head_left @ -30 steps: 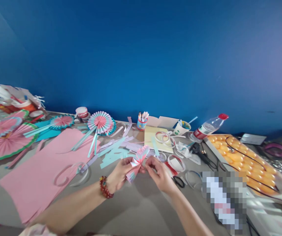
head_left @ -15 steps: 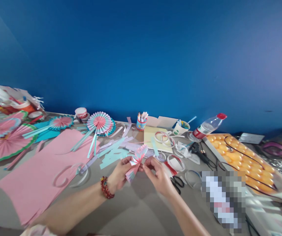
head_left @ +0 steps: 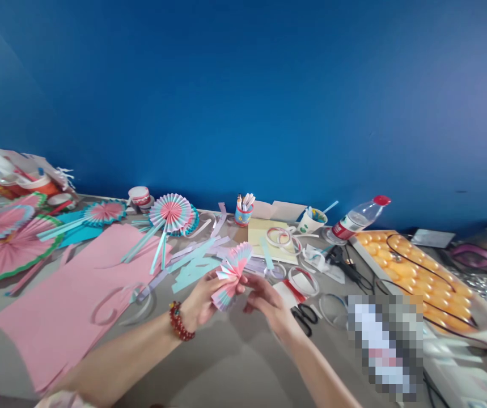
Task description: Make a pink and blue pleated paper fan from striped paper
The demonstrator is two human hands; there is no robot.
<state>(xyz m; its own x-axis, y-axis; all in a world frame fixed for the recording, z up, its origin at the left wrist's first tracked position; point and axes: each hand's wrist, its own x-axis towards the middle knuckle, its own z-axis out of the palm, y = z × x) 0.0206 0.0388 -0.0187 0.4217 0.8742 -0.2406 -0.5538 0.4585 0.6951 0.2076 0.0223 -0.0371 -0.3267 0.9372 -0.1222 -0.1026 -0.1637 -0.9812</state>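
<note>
A pleated paper fan (head_left: 235, 263) in pink, light blue and lilac is pinched at its middle by my left hand (head_left: 200, 297), which wears a red bead bracelet (head_left: 180, 322). Its folds spread above and below the pinch. My right hand (head_left: 271, 306) is at the fan's right side, index finger stretched to its middle and thumb apart lower down. Whether that fingertip touches the paper I cannot tell. Black-handled scissors (head_left: 305, 318) lie just right of my right hand. Light-blue paper strips (head_left: 196, 272) lie behind my left hand.
Pink paper sheets (head_left: 60, 300) and finished pleated fans (head_left: 172, 212) lie to the left. At the back are a pen holder (head_left: 244, 214), a paper cup (head_left: 311, 221) and a water bottle (head_left: 356, 220). A glue gun (head_left: 345, 263) with a cable and an orange bumpy pad (head_left: 413, 277) are on the right.
The fan has shifted slightly left and up and looks more spread. My right hand's thumb and index finger, earlier together by the fan's middle, have come apart.
</note>
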